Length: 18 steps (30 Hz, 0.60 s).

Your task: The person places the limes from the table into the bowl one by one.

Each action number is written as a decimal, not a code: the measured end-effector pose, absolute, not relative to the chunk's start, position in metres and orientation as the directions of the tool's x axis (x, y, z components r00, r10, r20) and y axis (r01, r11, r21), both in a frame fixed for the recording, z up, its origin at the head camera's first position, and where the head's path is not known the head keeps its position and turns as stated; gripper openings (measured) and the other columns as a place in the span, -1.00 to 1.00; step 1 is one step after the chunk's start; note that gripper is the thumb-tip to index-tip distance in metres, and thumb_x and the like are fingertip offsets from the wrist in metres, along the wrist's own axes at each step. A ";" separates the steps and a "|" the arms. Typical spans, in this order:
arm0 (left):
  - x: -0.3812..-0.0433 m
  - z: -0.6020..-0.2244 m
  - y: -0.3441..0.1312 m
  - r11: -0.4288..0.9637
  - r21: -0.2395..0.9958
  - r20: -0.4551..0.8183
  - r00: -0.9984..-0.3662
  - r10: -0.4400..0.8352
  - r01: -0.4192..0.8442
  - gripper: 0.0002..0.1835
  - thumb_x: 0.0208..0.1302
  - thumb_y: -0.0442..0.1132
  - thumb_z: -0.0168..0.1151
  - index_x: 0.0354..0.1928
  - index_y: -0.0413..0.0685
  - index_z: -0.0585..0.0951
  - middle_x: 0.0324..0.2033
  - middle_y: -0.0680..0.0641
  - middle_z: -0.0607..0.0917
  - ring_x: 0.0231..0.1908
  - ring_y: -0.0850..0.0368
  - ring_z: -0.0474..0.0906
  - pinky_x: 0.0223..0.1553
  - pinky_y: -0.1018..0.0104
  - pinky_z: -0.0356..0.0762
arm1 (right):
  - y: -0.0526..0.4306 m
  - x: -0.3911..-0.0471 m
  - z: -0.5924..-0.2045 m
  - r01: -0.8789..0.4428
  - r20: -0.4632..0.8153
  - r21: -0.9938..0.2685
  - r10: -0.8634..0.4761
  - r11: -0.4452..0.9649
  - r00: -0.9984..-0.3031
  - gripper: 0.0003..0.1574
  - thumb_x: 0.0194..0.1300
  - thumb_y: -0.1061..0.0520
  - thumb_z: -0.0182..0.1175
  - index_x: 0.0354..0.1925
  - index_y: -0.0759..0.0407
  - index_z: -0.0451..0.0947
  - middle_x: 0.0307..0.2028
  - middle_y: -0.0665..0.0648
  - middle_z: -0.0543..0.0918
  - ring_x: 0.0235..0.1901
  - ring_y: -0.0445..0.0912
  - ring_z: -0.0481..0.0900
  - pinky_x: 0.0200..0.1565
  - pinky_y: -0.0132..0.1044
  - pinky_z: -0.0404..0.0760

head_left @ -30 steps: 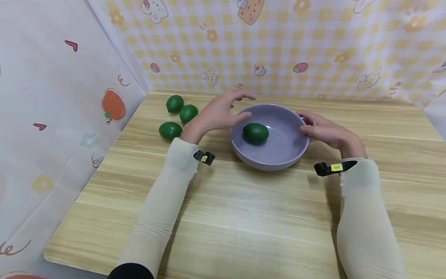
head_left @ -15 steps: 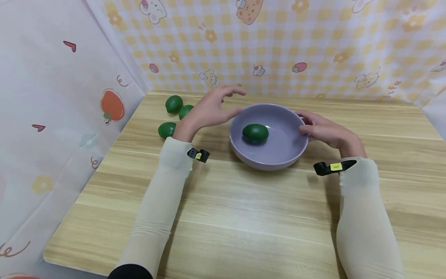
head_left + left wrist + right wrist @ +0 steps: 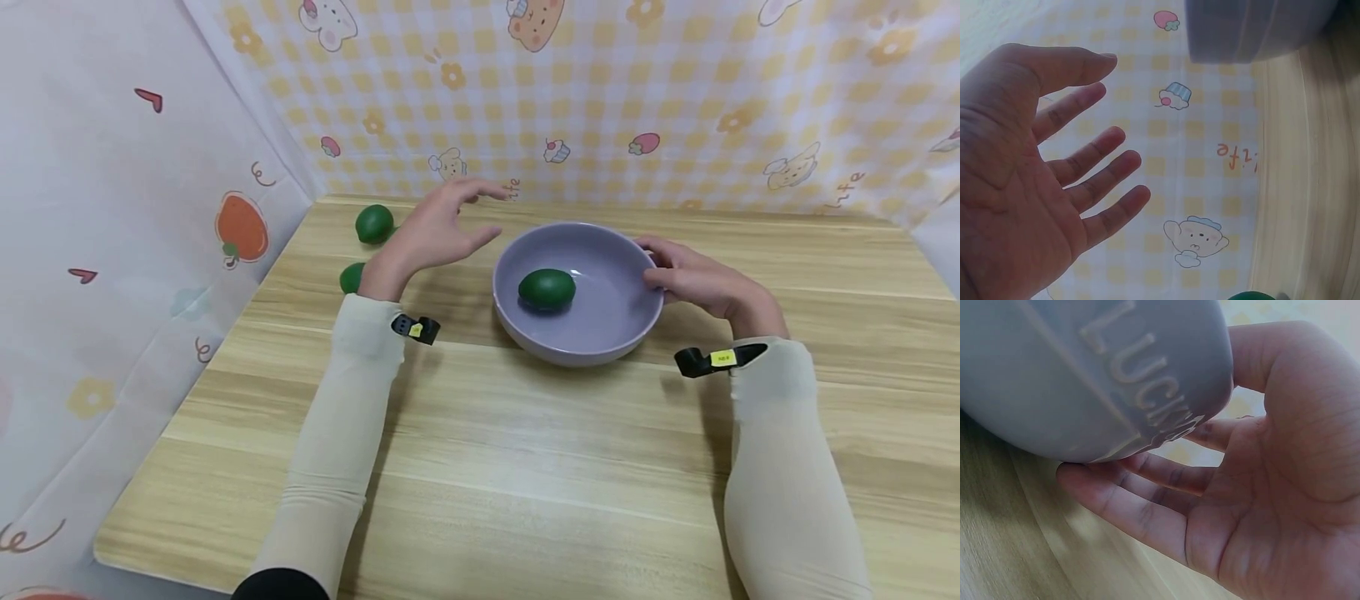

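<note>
A purple bowl (image 3: 611, 312) holds one green lime (image 3: 547, 289), which lies left of its middle. My right hand (image 3: 690, 277) grips the bowl's right side, its thumb at the rim. In the right wrist view, fingers (image 3: 1129, 515) reach under the bowl wall (image 3: 1116, 381), which bears raised letters. My left hand (image 3: 429, 232) is in the air left of the bowl, holding nothing, with thumb and fingers spread apart in the left wrist view. Behind and beside its wrist lie limes (image 3: 373, 224), one (image 3: 351, 278) partly covered; a third is almost wholly hidden.
The bowl stands on a light wooden table (image 3: 525, 475). A yellow-checked cloth (image 3: 585, 100) hangs along the table's back edge, and a white printed cloth (image 3: 150, 217) is at the left.
My left hand has moved left, away from the bowl and over towards the loose limes, covering more of them. The lime in the bowl has shifted very slightly. The right hand has stayed put.
</note>
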State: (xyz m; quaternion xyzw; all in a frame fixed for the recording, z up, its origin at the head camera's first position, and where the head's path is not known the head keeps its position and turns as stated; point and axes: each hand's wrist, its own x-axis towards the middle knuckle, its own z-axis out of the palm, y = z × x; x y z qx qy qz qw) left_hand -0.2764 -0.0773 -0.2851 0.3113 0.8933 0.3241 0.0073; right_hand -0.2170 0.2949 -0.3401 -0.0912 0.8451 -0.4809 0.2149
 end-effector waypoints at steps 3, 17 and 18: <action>-0.278 -0.286 -0.079 0.601 0.581 0.191 -0.810 0.555 0.549 -0.51 0.45 -0.09 0.37 0.37 0.18 0.59 0.41 0.05 0.57 0.44 -0.03 0.43 0.48 0.02 0.41 | 0.295 -0.217 -0.339 0.054 -0.274 -0.854 -0.358 0.517 -0.893 -0.27 0.63 0.20 -0.12 0.66 0.12 0.04 0.41 0.40 0.37 0.16 0.03 0.58 -0.01 -0.37 0.73; -0.285 -0.293 -0.091 0.719 0.500 0.125 -0.861 0.493 0.484 -0.49 0.47 -0.03 0.32 0.41 0.17 0.55 0.56 -0.06 0.39 0.50 -0.12 0.36 0.51 -0.11 0.37 | 0.296 -0.218 -0.342 0.057 -0.278 -0.849 -0.353 0.525 -0.893 -0.26 0.64 0.19 -0.12 0.67 0.13 0.02 0.43 0.39 0.34 0.20 0.06 0.55 -0.01 -0.37 0.72; -0.286 -0.294 -0.092 0.725 0.491 0.123 -0.863 0.490 0.482 -0.48 0.47 -0.02 0.32 0.41 0.18 0.55 0.57 -0.07 0.37 0.52 -0.12 0.34 0.53 -0.12 0.35 | 0.296 -0.218 -0.342 0.056 -0.278 -0.848 -0.353 0.527 -0.893 -0.26 0.64 0.19 -0.12 0.67 0.13 0.01 0.43 0.39 0.34 0.21 0.07 0.55 -0.01 -0.37 0.72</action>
